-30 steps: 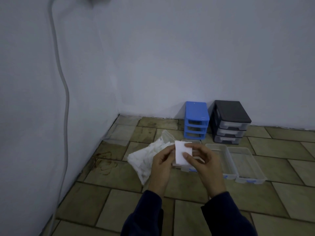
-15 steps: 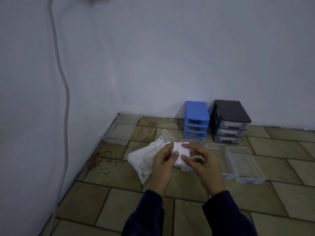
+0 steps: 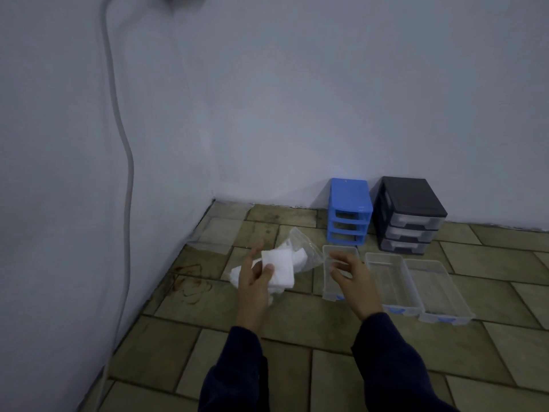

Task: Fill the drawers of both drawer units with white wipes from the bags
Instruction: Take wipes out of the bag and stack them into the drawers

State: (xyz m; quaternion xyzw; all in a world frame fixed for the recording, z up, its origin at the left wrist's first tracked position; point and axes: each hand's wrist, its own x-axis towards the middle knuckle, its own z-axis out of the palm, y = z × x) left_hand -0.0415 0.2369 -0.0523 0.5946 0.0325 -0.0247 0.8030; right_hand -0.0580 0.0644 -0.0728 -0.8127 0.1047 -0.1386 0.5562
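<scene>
Tiled floor (image 3: 297, 337): L hand (image 3: 252, 281) pinches wipe (image 3: 277, 267), R hand (image 3: 352, 275) free.

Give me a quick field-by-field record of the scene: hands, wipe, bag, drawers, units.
left hand: holds a folded white wipe, thumb on top
right hand: holds nothing, fingers loosely curled, above the leftmost drawer
bag of wipes: clear plastic, on the floor behind the left hand
pulled-out drawers: three clear ones on the tiles, left, middle, right; no wipes seen inside
blue unit: all three slots empty
black unit: three drawers in place
</scene>
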